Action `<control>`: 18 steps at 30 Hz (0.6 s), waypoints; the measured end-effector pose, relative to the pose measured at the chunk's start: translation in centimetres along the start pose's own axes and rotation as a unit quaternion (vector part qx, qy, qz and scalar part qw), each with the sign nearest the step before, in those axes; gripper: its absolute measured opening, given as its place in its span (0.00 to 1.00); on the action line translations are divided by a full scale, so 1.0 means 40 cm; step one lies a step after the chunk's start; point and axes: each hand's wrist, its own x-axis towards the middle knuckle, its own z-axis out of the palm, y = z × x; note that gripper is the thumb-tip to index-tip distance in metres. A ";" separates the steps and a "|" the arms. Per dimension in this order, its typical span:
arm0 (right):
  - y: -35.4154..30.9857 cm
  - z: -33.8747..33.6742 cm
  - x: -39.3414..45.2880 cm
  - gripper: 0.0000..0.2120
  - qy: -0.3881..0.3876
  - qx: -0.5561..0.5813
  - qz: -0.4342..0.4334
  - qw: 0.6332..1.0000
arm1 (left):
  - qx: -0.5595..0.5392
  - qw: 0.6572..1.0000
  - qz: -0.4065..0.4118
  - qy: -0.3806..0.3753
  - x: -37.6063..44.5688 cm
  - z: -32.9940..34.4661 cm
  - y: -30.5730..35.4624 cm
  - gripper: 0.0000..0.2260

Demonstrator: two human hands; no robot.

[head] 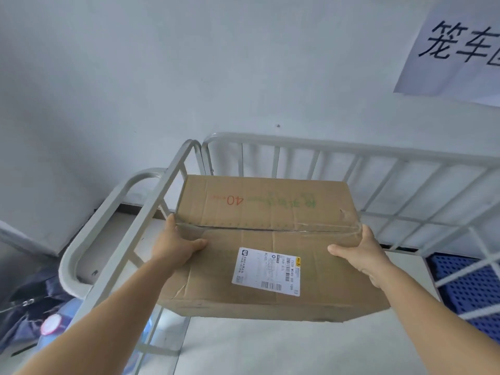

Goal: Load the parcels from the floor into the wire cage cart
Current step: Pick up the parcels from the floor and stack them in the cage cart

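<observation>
A large brown cardboard parcel (265,212) with a white shipping label and a taped centre seam is held in the air inside the grey wire cage cart (351,150). My left hand (176,246) grips its left edge, thumb lying on the top face. My right hand (361,251) grips its right edge the same way. The parcel hangs above the cart's pale floor (270,345), near the cart's back left corner. The fingers under the box are hidden.
The cart's left rail (140,220) runs close beside my left arm. Its back rail stands against a white wall with a paper sign (460,44). A blue plastic pallet (470,288) lies outside the cart's right side. Dark bags and a water bottle (51,323) sit at lower left.
</observation>
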 end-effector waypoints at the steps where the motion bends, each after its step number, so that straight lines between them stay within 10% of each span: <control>1: 0.008 0.016 0.017 0.48 -0.006 0.003 0.010 1.000 | 0.003 1.000 -0.004 -0.007 0.027 0.010 -0.007 0.44; 18: 0.192 0.331 0.409 0.44 -0.063 -0.003 0.123 0.990 | 0.046 0.991 -0.098 -0.078 0.454 0.320 -0.209 0.39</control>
